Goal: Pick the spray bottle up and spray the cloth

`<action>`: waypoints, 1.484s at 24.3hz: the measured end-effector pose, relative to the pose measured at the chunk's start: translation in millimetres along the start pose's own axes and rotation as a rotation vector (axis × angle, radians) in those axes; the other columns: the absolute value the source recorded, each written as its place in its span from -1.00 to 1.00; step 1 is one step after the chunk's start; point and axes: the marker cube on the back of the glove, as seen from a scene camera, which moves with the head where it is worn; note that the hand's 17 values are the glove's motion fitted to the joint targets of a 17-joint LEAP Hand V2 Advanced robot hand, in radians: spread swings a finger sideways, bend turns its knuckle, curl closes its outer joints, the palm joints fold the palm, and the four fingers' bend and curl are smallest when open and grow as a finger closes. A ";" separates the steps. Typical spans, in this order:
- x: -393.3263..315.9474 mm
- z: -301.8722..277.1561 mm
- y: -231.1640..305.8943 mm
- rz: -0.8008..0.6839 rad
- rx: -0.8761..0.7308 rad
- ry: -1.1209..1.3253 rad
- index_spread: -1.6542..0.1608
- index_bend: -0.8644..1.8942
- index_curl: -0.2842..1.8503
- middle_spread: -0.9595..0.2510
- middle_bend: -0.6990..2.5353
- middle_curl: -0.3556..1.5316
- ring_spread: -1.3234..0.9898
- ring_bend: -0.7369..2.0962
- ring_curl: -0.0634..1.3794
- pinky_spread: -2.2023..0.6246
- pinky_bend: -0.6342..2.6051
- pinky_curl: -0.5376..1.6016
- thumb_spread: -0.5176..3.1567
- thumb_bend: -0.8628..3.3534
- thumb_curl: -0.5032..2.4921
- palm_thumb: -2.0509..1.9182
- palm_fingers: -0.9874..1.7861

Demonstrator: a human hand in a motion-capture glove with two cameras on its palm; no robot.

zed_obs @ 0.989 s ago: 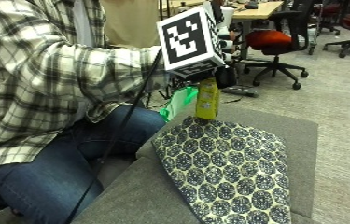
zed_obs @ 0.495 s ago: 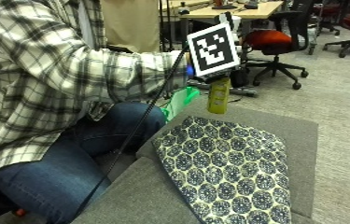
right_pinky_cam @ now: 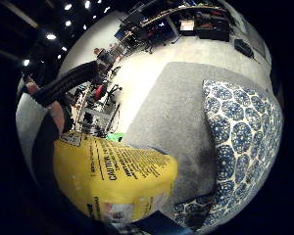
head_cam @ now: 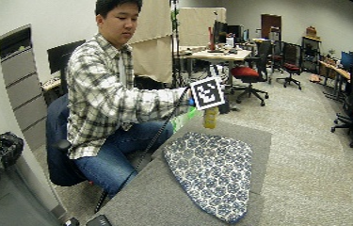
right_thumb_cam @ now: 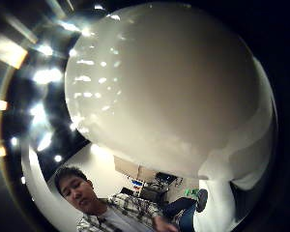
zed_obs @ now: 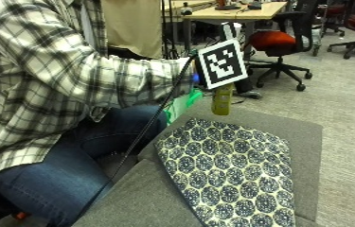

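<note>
While the person sits at the near-left edge of the grey carpeted platform [zed_obs: 293, 130], the gloved right hand [zed_obs: 197, 75] is held out above the platform's far end, mostly hidden behind its gear. It is gripping a yellow spray bottle [zed_obs: 222, 100], which hangs upright in the air, lifted clear of the surface. From the little-finger side of the palm, the bottle's yellow body with its printed caution label sits right against the palm, with a finger [right_pinky_cam: 59, 115] curled alongside it. From the thumb side, a pale rounded part of the bottle fills nearly everything. A blue-and-cream patterned cloth [zed_obs: 234, 172] lies flat on the platform, spread from near the far end down toward the near-right corner. The bottle hangs just above and beyond the cloth's far tip, not touching it. A small green object [zed_obs: 183, 105] sits near the platform's far-left edge, beside the person's knee. I can't see the other hand.
</note>
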 end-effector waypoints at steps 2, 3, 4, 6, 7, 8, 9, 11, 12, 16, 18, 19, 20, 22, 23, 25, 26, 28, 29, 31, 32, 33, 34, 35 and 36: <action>10.8 3.4 -1.8 -0.007 0.030 0.005 0.51 -0.24 -0.22 0.31 -0.29 -0.08 -0.03 -0.13 -0.26 0.46 -0.33 -0.15 -0.63 -0.61 -0.13 0.56 0.60; 16.9 5.9 -1.2 -0.008 0.038 0.005 0.51 -0.24 -0.22 0.31 -0.29 -0.08 -0.03 -0.13 -0.27 0.46 -0.33 -0.15 -0.63 -0.61 -0.13 0.56 0.60; 22.4 8.9 1.6 -0.006 0.034 -0.003 0.51 -0.24 -0.22 0.32 -0.30 -0.08 -0.03 -0.13 -0.27 0.46 -0.33 -0.15 -0.63 -0.61 -0.13 0.56 0.59; 31.6 15.5 9.7 0.005 0.012 -0.034 0.51 -0.25 -0.22 0.32 -0.29 -0.08 -0.03 -0.14 -0.27 0.46 -0.33 -0.15 -0.63 -0.61 -0.13 0.56 0.59; 36.1 18.6 12.9 0.012 0.008 -0.045 0.51 -0.25 -0.22 0.32 -0.30 -0.08 -0.03 -0.14 -0.27 0.46 -0.33 -0.15 -0.63 -0.61 -0.13 0.56 0.59; 40.9 21.5 15.6 0.018 0.009 -0.052 0.51 -0.25 -0.22 0.33 -0.30 -0.08 -0.02 -0.14 -0.27 0.46 -0.33 -0.15 -0.63 -0.61 -0.13 0.56 0.59; 45.5 23.9 17.7 0.024 0.013 -0.055 0.52 -0.25 -0.22 0.33 -0.30 -0.08 -0.02 -0.14 -0.27 0.46 -0.33 -0.15 -0.62 -0.61 -0.13 0.56 0.59; 53.0 27.5 20.7 0.028 0.026 -0.066 0.52 -0.25 -0.22 0.33 -0.30 -0.08 -0.02 -0.14 -0.27 0.46 -0.33 -0.15 -0.62 -0.61 -0.13 0.56 0.59; 55.9 28.7 21.6 0.028 0.035 -0.073 0.52 -0.25 -0.22 0.33 -0.30 -0.08 -0.02 -0.14 -0.27 0.46 -0.33 -0.15 -0.62 -0.61 -0.13 0.56 0.59; 66.4 34.3 25.1 0.015 0.067 -0.086 0.52 -0.25 -0.23 0.34 -0.30 -0.08 -0.02 -0.14 -0.27 0.46 -0.33 -0.15 -0.62 -0.61 -0.13 0.56 0.59; 67.2 35.6 27.6 0.001 0.072 -0.100 0.52 -0.25 -0.23 0.35 -0.30 -0.08 -0.02 -0.14 -0.27 0.47 -0.33 -0.15 -0.62 -0.61 -0.13 0.56 0.58; 66.8 35.6 28.7 -0.006 0.072 -0.106 0.52 -0.25 -0.23 0.35 -0.30 -0.08 -0.02 -0.14 -0.27 0.47 -0.33 -0.15 -0.62 -0.61 -0.14 0.56 0.58; 66.2 35.5 29.7 -0.011 0.071 -0.109 0.52 -0.25 -0.23 0.35 -0.30 -0.08 -0.02 -0.15 -0.27 0.47 -0.33 -0.15 -0.62 -0.61 -0.14 0.56 0.58; 65.2 35.2 31.1 -0.017 0.068 -0.112 0.52 -0.25 -0.23 0.35 -0.31 -0.08 -0.01 -0.15 -0.27 0.47 -0.33 -0.15 -0.62 -0.61 -0.14 0.56 0.58; 65.1 35.2 31.2 -0.018 0.070 -0.111 0.52 -0.25 -0.23 0.36 -0.31 -0.08 -0.01 -0.15 -0.27 0.46 -0.33 -0.15 -0.62 -0.61 -0.14 0.56 0.58; 66.0 35.9 30.5 -0.019 0.076 -0.104 0.52 -0.25 -0.23 0.35 -0.31 -0.08 -0.01 -0.15 -0.27 0.46 -0.33 -0.15 -0.62 -0.61 -0.14 0.56 0.58; 66.6 36.3 30.2 -0.019 0.077 -0.100 0.52 -0.25 -0.23 0.35 -0.31 -0.08 -0.01 -0.15 -0.27 0.46 -0.33 -0.15 -0.62 -0.61 -0.14 0.56 0.58; 67.0 36.5 30.5 -0.018 0.071 -0.100 0.52 -0.25 -0.23 0.36 -0.31 -0.08 -0.02 -0.15 -0.27 0.46 -0.33 -0.15 -0.61 -0.61 -0.14 0.56 0.58; 66.8 36.5 31.2 -0.018 0.065 -0.102 0.52 -0.25 -0.23 0.36 -0.31 -0.08 -0.02 -0.16 -0.28 0.46 -0.33 -0.15 -0.61 -0.61 -0.14 0.56 0.58; 66.2 36.7 33.0 -0.017 0.050 -0.107 0.52 -0.25 -0.23 0.36 -0.31 -0.08 -0.02 -0.16 -0.28 0.46 -0.34 -0.15 -0.61 -0.61 -0.14 0.56 0.58; 65.5 36.7 33.9 -0.016 0.043 -0.111 0.52 -0.25 -0.23 0.36 -0.31 -0.08 -0.02 -0.16 -0.28 0.46 -0.34 -0.15 -0.61 -0.61 -0.14 0.56 0.58; 64.9 36.4 34.7 -0.016 0.036 -0.115 0.52 -0.25 -0.23 0.36 -0.30 -0.08 -0.02 -0.16 -0.28 0.46 -0.34 -0.15 -0.61 -0.61 -0.14 0.56 0.58; 64.5 36.0 35.0 -0.015 0.031 -0.117 0.52 -0.25 -0.23 0.36 -0.31 -0.08 -0.02 -0.16 -0.28 0.46 -0.34 -0.15 -0.61 -0.61 -0.14 0.56 0.58; 64.6 35.6 34.8 -0.013 0.029 -0.115 0.52 -0.25 -0.23 0.36 -0.31 -0.08 -0.02 -0.16 -0.28 0.46 -0.34 -0.15 -0.61 -0.61 -0.14 0.56 0.57; 65.1 35.4 34.3 -0.012 0.027 -0.111 0.52 -0.25 -0.24 0.36 -0.31 -0.08 -0.02 -0.16 -0.28 0.46 -0.34 -0.15 -0.61 -0.61 -0.14 0.56 0.57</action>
